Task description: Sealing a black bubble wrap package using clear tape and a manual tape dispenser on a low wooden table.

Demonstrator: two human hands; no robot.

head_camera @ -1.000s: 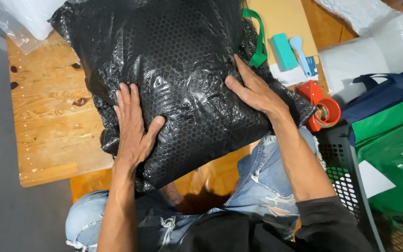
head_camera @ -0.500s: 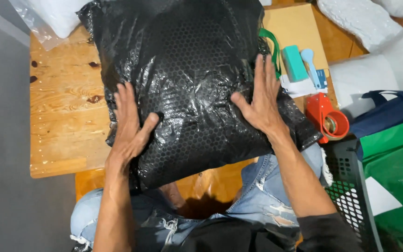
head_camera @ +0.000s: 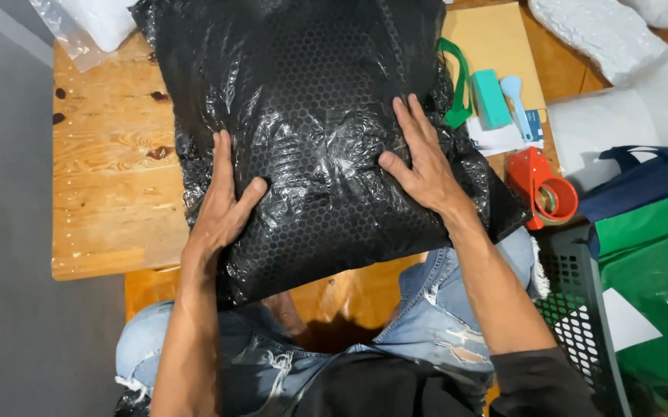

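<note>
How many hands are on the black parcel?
2: left hand flat on its left side, right hand flat on its right side. No others visible.

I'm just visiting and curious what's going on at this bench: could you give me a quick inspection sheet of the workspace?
Surface: pale wooden table with dark knots and stains.
Job's things: large black bubble-wrap parcel lying on the table, its near edge overhanging toward the person's lap.
Hands: left hand and right hand both pressed flat on the parcel, fingers spread.
Clutter: red tape dispenser, teal block, light blue scoop, green strap, brown envelope.
Cables: nothing seen.
Surroundings: white bubble-wrap rolls, green bag, dark plastic basket, grey floor.
</note>
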